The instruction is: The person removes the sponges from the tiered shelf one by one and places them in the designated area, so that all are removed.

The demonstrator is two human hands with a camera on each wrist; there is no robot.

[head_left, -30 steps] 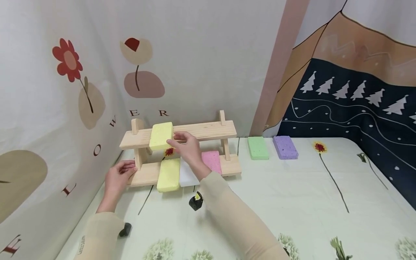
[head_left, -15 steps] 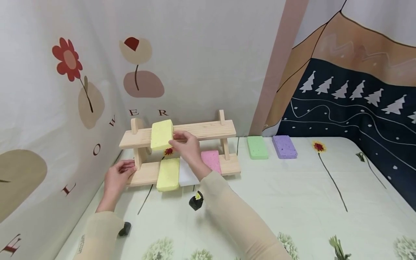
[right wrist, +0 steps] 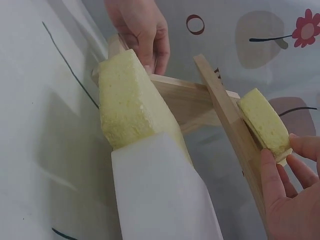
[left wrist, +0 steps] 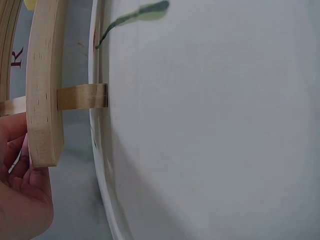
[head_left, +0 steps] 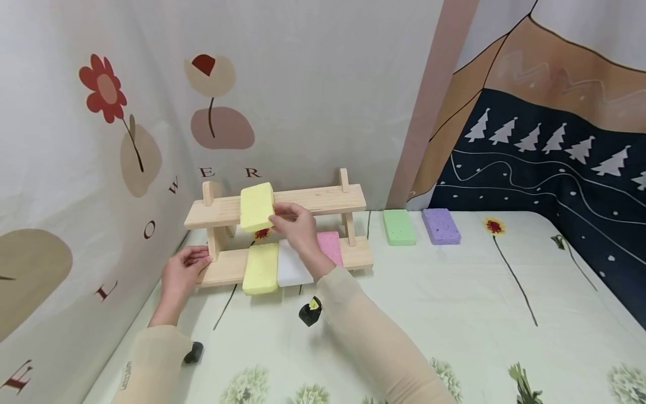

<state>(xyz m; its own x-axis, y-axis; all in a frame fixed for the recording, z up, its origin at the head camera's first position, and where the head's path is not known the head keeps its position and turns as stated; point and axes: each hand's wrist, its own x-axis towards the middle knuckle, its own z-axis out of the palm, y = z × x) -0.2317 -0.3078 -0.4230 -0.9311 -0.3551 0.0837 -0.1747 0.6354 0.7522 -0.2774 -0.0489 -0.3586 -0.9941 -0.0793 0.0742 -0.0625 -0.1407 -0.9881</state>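
Note:
My right hand (head_left: 298,227) pinches the right edge of a yellow sponge (head_left: 257,207) lying on the upper board of a two-tier wooden shelf (head_left: 323,200). In the right wrist view, thumb and fingers meet at one end of that sponge (right wrist: 265,122). My left hand (head_left: 183,274) grips the left end of the lower board, its fingers partly behind the wood in the left wrist view (left wrist: 22,185). On the lower board lie a second yellow sponge (head_left: 261,268), a white block (head_left: 292,268) beside it, and a pink sponge (head_left: 330,248), partly covered by my right forearm.
Green (head_left: 399,227) and purple (head_left: 441,226) sponges lie on the tabletop, right of the shelf. A printed curtain (head_left: 313,95) hangs close behind. The pale flowered cloth (head_left: 454,314) covers the table in front.
The yellow sponge on the upper board has slid a little to the right with my right hand. My left hand has stayed at the lower board's end.

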